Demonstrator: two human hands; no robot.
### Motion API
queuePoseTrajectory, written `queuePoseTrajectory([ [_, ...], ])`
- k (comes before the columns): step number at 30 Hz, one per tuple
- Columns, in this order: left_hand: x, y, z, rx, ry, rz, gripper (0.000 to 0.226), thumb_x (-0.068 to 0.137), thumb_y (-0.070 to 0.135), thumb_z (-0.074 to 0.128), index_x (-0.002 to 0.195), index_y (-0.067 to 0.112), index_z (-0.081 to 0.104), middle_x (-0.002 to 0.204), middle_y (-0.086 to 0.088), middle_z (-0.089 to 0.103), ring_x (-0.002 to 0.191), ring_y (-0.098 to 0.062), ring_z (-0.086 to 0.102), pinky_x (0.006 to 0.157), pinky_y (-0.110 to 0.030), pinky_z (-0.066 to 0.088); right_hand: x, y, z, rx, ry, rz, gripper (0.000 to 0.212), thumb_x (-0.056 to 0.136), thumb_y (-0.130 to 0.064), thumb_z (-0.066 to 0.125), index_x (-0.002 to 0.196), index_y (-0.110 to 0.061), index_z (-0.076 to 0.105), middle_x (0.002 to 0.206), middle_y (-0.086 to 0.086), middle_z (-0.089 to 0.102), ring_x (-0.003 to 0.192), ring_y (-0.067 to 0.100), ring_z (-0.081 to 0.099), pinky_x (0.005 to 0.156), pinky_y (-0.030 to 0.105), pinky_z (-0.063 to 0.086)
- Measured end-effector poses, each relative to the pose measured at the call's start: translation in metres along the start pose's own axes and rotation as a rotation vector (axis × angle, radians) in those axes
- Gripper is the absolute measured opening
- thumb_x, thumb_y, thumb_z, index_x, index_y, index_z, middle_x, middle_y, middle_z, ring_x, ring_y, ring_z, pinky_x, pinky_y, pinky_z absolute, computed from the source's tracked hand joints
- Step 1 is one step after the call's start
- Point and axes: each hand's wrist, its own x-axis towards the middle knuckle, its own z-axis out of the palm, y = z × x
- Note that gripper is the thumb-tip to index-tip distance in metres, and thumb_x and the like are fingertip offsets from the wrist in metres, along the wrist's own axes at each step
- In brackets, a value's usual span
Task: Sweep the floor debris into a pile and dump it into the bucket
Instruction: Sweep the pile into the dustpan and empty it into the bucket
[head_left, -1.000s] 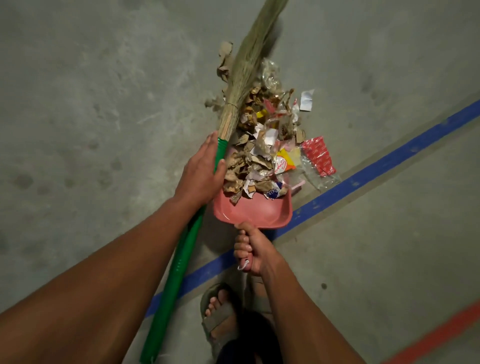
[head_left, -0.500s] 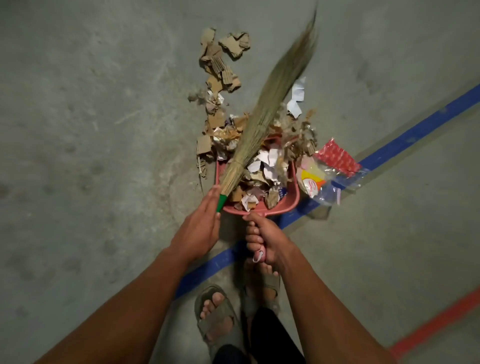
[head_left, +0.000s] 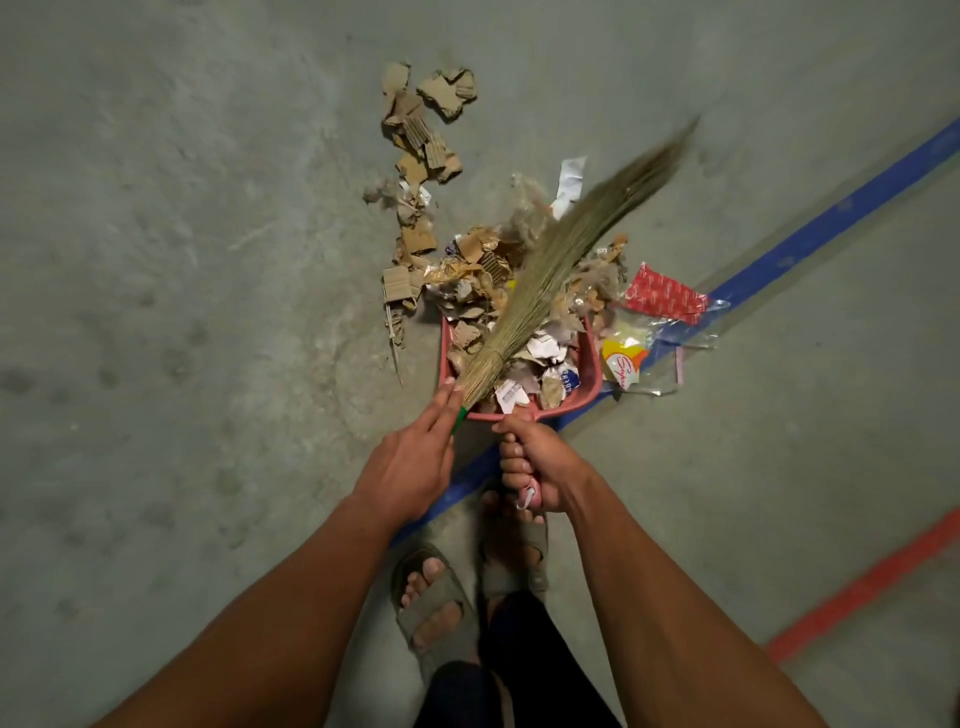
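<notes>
broom: the straw-bristled broom with a green handle (head_left: 550, 275) is swinging rightward, its blurred tip now leaning toward the blue floor stripe (head_left: 810, 228) | left hand (head_left: 410, 467): is gripping lower, hiding nearly all the green handle | debris: the torn brown cardboard scraps (head_left: 421, 140) are lying uncovered beyond the pink plastic dustpan (head_left: 592, 364)

The grey concrete floor (head_left: 208, 260) looks matt and rough. On it sits a smooth pink plastic dustpan (head_left: 594, 371) filled with torn brown cardboard scraps (head_left: 415, 140) and crumpled paper. Across the dustpan lies a dry straw broom (head_left: 545, 275); right of it, glossy clear plastic wrappers (head_left: 670, 322).
</notes>
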Motion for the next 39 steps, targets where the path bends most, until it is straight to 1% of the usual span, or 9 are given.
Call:
queuePoseTrajectory([
  [3,-0.010,0.011,-0.013,0.024,-0.022,0.007,0.074,0.104,0.025,0.044,0.166,0.029,0.004,0.172,0.017,-0.008,0.104,-0.036,0.068,0.091,-0.049,0.054,-0.019,0.005,-0.002,-0.047,0.015,-0.057,0.042,0.100,-0.014,0.053,0.061,-0.021,0.038,0.048,-0.005,0.027,0.033,0.007,0.019,0.032,0.015,0.016],
  [7,-0.032,0.030,-0.037,0.022,-0.051,0.045,0.072,0.104,0.025,0.043,0.166,0.027,0.007,0.173,0.014,-0.002,0.126,-0.035,0.060,0.102,-0.050,0.051,-0.057,0.014,-0.001,-0.052,0.005,-0.109,0.042,0.101,-0.013,0.053,0.061,-0.020,0.043,0.049,-0.003,0.028,0.033,0.006,0.021,0.033,0.015,0.018],
  [9,-0.044,0.042,-0.049,0.024,-0.058,0.047,0.071,0.105,0.027,0.043,0.166,0.028,0.009,0.173,0.013,0.002,0.131,-0.033,0.056,0.107,-0.049,0.048,-0.076,0.019,-0.001,-0.056,0.000,-0.125,0.045,0.101,-0.014,0.053,0.058,-0.020,0.043,0.048,-0.002,0.028,0.032,0.007,0.021,0.033,0.015,0.019],
  [14,-0.081,0.083,-0.079,0.031,-0.066,0.043,0.069,0.106,0.030,0.042,0.166,0.030,0.009,0.173,0.012,0.006,0.132,-0.034,0.055,0.110,-0.048,0.046,-0.139,0.027,-0.002,-0.053,-0.017,-0.165,0.044,0.101,-0.012,0.052,0.060,-0.019,0.040,0.049,-0.002,0.028,0.033,0.008,0.022,0.036,0.017,0.016],
  [18,-0.102,0.112,-0.098,0.057,-0.064,0.073,0.068,0.107,0.032,0.040,0.166,0.030,0.007,0.173,0.012,0.005,0.134,-0.034,0.054,0.109,-0.048,0.045,-0.184,0.030,-0.004,-0.026,-0.036,-0.202,0.043,0.102,-0.011,0.051,0.061,-0.019,0.040,0.049,-0.002,0.029,0.034,0.007,0.022,0.038,0.019,0.013],
  [26,-0.150,0.160,-0.115,0.126,-0.040,0.157,0.068,0.107,0.029,0.037,0.166,0.030,0.004,0.173,0.013,0.001,0.136,-0.033,0.052,0.111,-0.047,0.044,-0.249,0.056,-0.016,0.013,-0.035,-0.292,0.051,0.105,-0.016,0.050,0.055,-0.021,0.041,0.046,-0.004,0.029,0.032,0.007,0.023,0.034,0.017,0.017],
  [29,-0.171,0.177,-0.115,0.156,-0.025,0.188,0.068,0.108,0.032,0.037,0.166,0.033,0.002,0.173,0.015,-0.001,0.135,-0.033,0.053,0.111,-0.047,0.045,-0.273,0.073,-0.023,0.046,-0.029,-0.334,0.049,0.105,-0.015,0.052,0.057,-0.021,0.044,0.048,-0.003,0.030,0.033,0.007,0.025,0.034,0.016,0.019],
  [35,-0.214,0.235,-0.114,0.240,-0.039,0.290,0.069,0.108,0.033,0.037,0.166,0.034,-0.001,0.173,0.014,-0.002,0.131,-0.032,0.055,0.108,-0.045,0.046,-0.335,0.111,-0.055,0.139,-0.016,-0.435,0.044,0.103,-0.017,0.056,0.060,-0.020,0.045,0.049,-0.004,0.031,0.033,0.007,0.026,0.033,0.017,0.021],
  [39,-0.232,0.283,-0.110,0.279,-0.064,0.371,0.069,0.108,0.033,0.036,0.166,0.034,-0.001,0.173,0.012,-0.001,0.129,-0.031,0.056,0.102,-0.044,0.049,-0.375,0.129,-0.090,0.195,0.036,-0.466,0.042,0.100,-0.019,0.059,0.060,-0.021,0.045,0.049,-0.003,0.029,0.033,0.008,0.024,0.033,0.018,0.022],
])
